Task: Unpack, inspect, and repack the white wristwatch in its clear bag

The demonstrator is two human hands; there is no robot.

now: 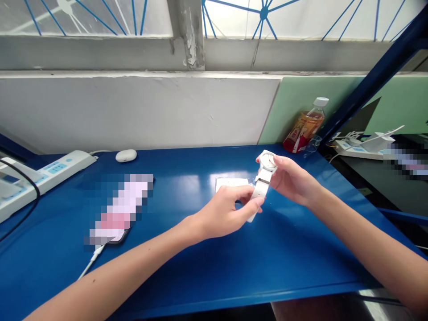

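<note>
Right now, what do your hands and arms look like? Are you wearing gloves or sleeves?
My left hand and right hand have no gloves, and I see no rings or bracelets. No sleeves show on my left forearm or right forearm.

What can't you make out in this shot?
All in the head view:
Watch dial: too small to read.
Watch strap: partly covered by the left hand.
Flat white item: partly behind the same hand.
Phone screen: pixelated.
Power strip at left: cut off by the edge.
</note>
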